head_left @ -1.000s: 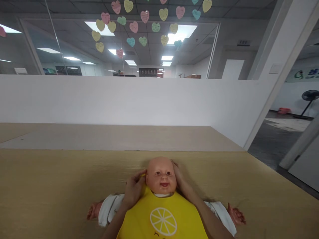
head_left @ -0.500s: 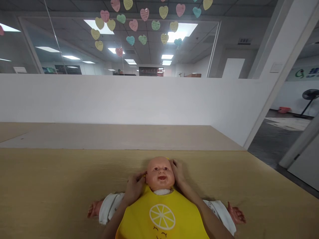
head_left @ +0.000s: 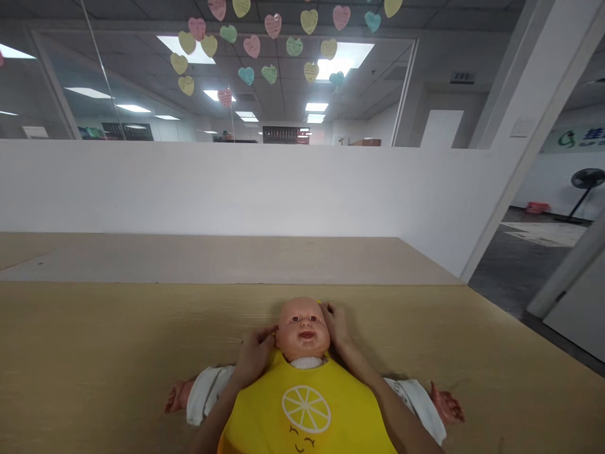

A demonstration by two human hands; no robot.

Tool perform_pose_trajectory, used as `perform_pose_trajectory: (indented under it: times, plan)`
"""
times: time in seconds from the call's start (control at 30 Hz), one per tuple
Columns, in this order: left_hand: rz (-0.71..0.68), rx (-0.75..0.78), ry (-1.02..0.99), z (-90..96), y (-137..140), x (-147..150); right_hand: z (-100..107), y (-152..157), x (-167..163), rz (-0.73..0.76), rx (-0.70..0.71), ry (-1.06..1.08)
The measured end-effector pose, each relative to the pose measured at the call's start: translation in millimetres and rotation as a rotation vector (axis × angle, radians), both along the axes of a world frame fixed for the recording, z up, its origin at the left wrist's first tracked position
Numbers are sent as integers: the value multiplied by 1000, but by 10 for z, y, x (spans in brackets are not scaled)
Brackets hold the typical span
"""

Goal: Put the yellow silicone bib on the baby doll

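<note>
Well, one long white wall (head_left: 236,189) stands at the back, and a big glass window (head_left: 293,132) sits on top of it. In front is one wide wooden worktop (head_left: 94,353), with a paler strip near the wall. Far off on the right, past the wall's edge, there is one black fan (head_left: 587,178). One baby doll (head_left: 302,328) lies face up on the worktop, close to the person, with its bald head pointing toward the wall and its two arms spread out. One yellow bib (head_left: 259,416) covers the doll's chest, just under its chin. One red tub (head_left: 537,207) is on the floor near the fan. The person has two hands at the doll's head, one on each side. The left hand (head_left: 254,356) has bent fingers, close together, by the doll's ear. The right hand (head_left: 336,325) curls against the other side. I cannot tell if either hand is pinching anything, because the fingertips are partly hidden. Two white sleeves (head_left: 205,394) stick out, and two little doll hands (head_left: 178,396) poke from them. One white lemon slice (head_left: 306,408) is drawn on the bib, above two closed eyes and one smile. About twenty small paper hearts (head_left: 273,26) dot the glass. Last, one tiny yellow bit (head_left: 319,302) peeks out by the right hand's fingertips.
</note>
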State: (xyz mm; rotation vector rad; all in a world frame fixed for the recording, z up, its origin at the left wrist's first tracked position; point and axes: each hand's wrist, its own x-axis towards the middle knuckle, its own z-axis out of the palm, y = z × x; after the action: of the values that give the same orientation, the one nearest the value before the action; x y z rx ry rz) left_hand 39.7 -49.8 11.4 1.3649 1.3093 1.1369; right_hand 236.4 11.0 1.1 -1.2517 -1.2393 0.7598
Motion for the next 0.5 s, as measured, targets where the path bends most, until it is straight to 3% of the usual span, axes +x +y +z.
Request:
perform_pose_trajectory:
  times: [0.17, 0.3, 0.5]
  plan:
    - [7, 23, 46, 23, -11, -50, 12, 28, 35, -10, -22, -24]
    - [108, 27, 24, 94, -28, -87, 90, 34, 89, -14, -16, -9]
    - [126, -51, -389, 206, -103, -138, 371, -94, 203, -29, 25, 225]
